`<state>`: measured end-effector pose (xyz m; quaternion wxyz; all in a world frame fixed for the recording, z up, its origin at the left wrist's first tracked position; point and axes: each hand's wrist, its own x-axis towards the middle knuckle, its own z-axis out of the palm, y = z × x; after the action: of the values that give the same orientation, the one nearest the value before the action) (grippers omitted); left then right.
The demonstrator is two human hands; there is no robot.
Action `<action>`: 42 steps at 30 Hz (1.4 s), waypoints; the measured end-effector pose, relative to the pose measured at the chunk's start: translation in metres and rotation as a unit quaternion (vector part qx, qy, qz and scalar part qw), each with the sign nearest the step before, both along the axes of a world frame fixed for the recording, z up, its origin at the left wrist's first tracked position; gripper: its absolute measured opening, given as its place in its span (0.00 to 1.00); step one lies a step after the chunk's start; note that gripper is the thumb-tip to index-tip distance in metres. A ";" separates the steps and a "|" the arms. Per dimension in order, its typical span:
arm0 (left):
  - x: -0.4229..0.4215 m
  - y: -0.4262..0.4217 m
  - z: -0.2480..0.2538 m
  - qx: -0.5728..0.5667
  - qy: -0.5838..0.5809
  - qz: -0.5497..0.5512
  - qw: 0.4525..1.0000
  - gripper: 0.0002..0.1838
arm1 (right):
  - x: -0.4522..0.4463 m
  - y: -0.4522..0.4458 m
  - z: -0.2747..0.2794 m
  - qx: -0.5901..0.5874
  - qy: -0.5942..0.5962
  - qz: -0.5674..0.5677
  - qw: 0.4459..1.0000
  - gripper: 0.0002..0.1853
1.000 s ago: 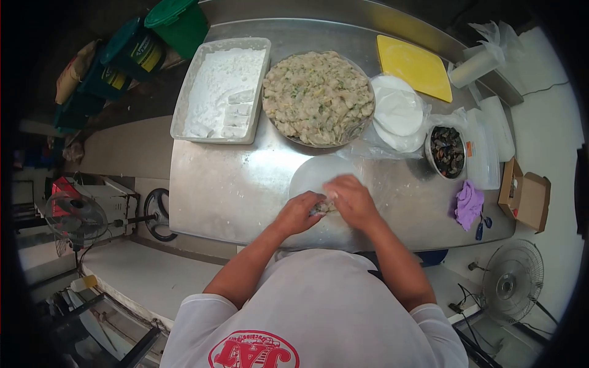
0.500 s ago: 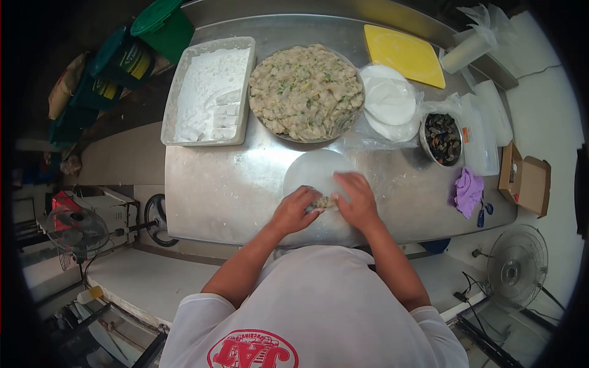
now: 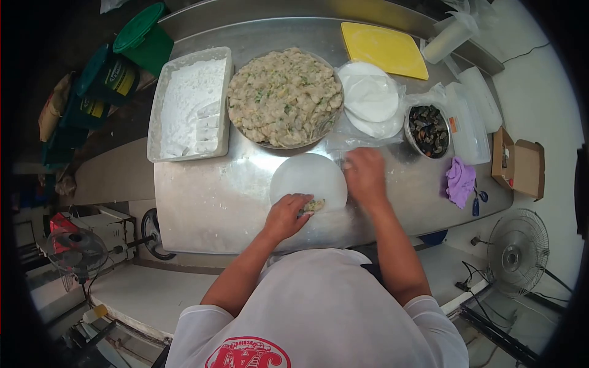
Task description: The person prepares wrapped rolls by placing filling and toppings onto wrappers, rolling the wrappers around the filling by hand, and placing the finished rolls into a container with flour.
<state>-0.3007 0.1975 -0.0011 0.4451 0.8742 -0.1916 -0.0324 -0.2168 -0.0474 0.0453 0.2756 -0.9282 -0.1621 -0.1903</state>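
Green plastic bucket [image 3: 147, 44]: at far left, beyond the counter's edge.
Pale rectangular plastic tub [image 3: 153, 101]: on the left of the metal counter [image 3: 202, 202], holding white powder [image 3: 190, 92]; several white-coated blocks [image 3: 207, 134] lie in its near right corner.
Wide round metal bowl [image 3: 261, 145]: just right of the tub, heaped with a pale, chunky mixture flecked with green [image 3: 285, 98].
Left hand [image 3: 285, 218]: lowered to the near part of the sheet, fingers together and curved over the left end of the clump; whether they grip it cannot be told.
Round translucent white sheet [image 3: 304, 178]: flat on the counter, in front of the bowl.
Small pale clump flecked with green [image 3: 315, 205]: on the near part of the sheet, its right end uncovered.
Right hand [image 3: 366, 178]: beside the sheet's right edge, fingers bent and blurred; whether they are apart or together cannot be told.
Stacked round white sheets [image 3: 371, 98]: on clear plastic, right of the bowl.
Yellow rectangular board [image 3: 385, 50]: behind the stack.
Small round metal bowl [image 3: 412, 142]: right of the stack, holding dark pieces [image 3: 428, 132].
Crumpled purple cloth [image 3: 460, 182]: near the counter's right end.
Open brown cardboard box [image 3: 527, 164]: farthest right along the counter.
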 end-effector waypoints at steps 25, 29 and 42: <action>0.000 0.009 -0.008 0.023 0.016 -0.042 0.999 0.24 | 0.074 -0.178 0.024 -0.035 0.036 -0.274 0.960 0.10; 0.000 0.008 -0.008 0.028 0.026 -0.051 0.998 0.24 | 0.016 -0.082 0.012 0.090 0.119 -0.042 0.988 0.11; -0.004 0.006 -0.012 -0.018 -0.012 -0.003 1.000 0.27 | -0.074 0.040 -0.037 0.110 0.193 0.138 0.965 0.13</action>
<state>-0.3047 0.2040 -0.0136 0.4585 0.8656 -0.2004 -0.0196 -0.2908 -0.0074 0.0086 0.4259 -0.8799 -0.2101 0.0155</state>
